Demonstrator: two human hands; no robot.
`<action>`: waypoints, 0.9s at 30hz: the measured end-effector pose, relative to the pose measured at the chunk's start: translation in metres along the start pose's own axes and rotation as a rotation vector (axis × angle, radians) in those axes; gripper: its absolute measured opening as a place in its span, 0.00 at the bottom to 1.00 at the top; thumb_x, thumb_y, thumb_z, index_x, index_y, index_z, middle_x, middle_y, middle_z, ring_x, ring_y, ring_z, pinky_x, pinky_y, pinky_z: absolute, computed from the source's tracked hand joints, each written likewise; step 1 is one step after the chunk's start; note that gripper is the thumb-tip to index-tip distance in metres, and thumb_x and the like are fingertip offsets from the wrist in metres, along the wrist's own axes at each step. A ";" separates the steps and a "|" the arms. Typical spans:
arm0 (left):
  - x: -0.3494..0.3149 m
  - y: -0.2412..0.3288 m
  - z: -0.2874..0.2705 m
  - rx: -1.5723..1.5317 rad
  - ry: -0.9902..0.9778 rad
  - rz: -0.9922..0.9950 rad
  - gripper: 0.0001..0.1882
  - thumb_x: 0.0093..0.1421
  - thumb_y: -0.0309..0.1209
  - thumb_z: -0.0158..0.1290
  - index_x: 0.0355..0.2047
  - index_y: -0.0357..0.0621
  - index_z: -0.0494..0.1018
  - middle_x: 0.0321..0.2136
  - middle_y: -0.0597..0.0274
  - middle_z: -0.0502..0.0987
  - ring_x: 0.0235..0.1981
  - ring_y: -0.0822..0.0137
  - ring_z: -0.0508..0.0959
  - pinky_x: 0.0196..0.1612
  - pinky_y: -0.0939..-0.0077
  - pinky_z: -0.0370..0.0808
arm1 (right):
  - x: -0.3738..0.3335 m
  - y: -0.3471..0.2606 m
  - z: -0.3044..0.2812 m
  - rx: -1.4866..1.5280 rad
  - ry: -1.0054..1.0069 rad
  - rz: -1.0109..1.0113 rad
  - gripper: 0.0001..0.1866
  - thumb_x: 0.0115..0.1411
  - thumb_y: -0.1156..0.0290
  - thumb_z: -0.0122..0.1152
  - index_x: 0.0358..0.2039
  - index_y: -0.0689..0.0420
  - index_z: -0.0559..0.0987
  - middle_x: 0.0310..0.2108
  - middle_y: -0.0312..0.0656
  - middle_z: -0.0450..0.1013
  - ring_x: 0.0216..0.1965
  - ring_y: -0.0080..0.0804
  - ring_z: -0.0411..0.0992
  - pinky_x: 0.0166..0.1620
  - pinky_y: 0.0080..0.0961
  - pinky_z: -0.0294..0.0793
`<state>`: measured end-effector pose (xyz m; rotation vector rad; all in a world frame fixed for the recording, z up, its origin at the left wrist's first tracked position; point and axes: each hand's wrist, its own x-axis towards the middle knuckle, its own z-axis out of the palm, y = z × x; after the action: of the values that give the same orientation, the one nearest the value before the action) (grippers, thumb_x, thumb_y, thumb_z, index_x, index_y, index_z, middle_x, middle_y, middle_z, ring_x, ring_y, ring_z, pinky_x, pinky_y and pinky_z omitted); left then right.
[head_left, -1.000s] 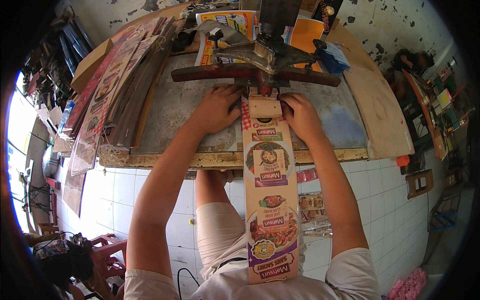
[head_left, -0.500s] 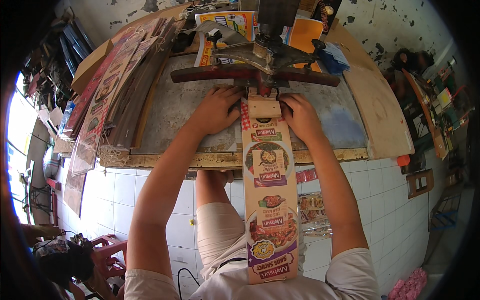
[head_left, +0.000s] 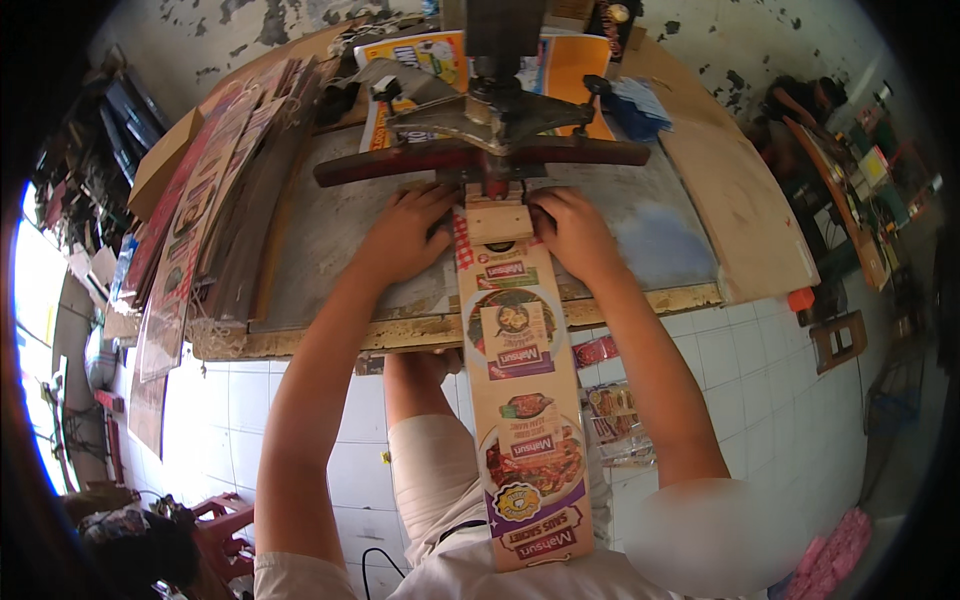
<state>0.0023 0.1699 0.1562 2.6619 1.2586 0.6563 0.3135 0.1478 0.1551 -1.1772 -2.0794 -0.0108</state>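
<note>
A long printed cardboard strip (head_left: 522,395) with pictures of food in bowls runs from my lap up onto the worktable (head_left: 340,215). Its far end lies under a pale wooden block (head_left: 500,224), beneath the dark metal bar of a press (head_left: 400,160). My left hand (head_left: 408,232) rests on the tabletop left of the strip, its thumb apart from the fingers and its fingertips close to the press bar. On the other side, my right hand (head_left: 575,232) lies with its fingertips against the strip's edge beside the block. Both hands' fingertips are partly hidden.
Stacked printed boards (head_left: 215,190) lie along the table's left side, some overhanging its edge. Orange and yellow printed sheets (head_left: 580,75) stand behind the press. A brown board (head_left: 735,190) covers the right side. Packets (head_left: 612,410) lie below the table; a person (head_left: 800,105) is at back right.
My view has shifted, so the table and press appear further left. Both hands keep their places beside the block, and the strip stays under it.
</note>
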 end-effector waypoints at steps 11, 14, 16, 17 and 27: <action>-0.002 -0.001 -0.003 0.026 -0.019 -0.002 0.34 0.66 0.34 0.54 0.72 0.38 0.73 0.75 0.43 0.71 0.79 0.42 0.64 0.81 0.43 0.58 | -0.004 0.010 0.009 -0.029 0.023 -0.060 0.14 0.63 0.78 0.67 0.49 0.62 0.87 0.48 0.50 0.84 0.54 0.54 0.80 0.59 0.47 0.81; -0.002 0.000 -0.004 0.032 -0.025 -0.004 0.34 0.66 0.34 0.54 0.73 0.38 0.73 0.75 0.43 0.71 0.79 0.43 0.64 0.81 0.44 0.58 | -0.005 0.011 0.012 -0.037 0.022 -0.062 0.15 0.59 0.76 0.70 0.48 0.61 0.86 0.48 0.48 0.83 0.55 0.53 0.78 0.59 0.47 0.80; -0.002 0.000 -0.005 0.036 -0.028 -0.001 0.34 0.67 0.34 0.54 0.72 0.38 0.73 0.75 0.43 0.71 0.79 0.43 0.64 0.81 0.44 0.59 | -0.005 0.012 0.013 -0.050 0.011 -0.055 0.16 0.59 0.77 0.70 0.48 0.62 0.86 0.48 0.48 0.83 0.55 0.53 0.78 0.59 0.46 0.80; -0.002 0.000 -0.005 0.038 -0.029 0.002 0.34 0.67 0.34 0.54 0.72 0.38 0.73 0.75 0.43 0.72 0.79 0.43 0.64 0.81 0.44 0.59 | -0.005 0.012 0.013 -0.057 0.006 -0.052 0.16 0.59 0.77 0.70 0.49 0.62 0.86 0.48 0.48 0.83 0.55 0.53 0.78 0.59 0.46 0.80; 0.000 -0.001 -0.003 0.032 -0.026 0.010 0.33 0.66 0.32 0.55 0.73 0.39 0.73 0.74 0.44 0.72 0.78 0.43 0.65 0.81 0.44 0.59 | -0.008 0.015 0.020 -0.205 0.040 -0.058 0.21 0.68 0.68 0.64 0.60 0.58 0.82 0.59 0.47 0.78 0.62 0.50 0.74 0.64 0.47 0.74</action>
<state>0.0001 0.1705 0.1586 2.6952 1.2607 0.6051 0.3152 0.1573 0.1307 -1.2259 -2.1144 -0.2788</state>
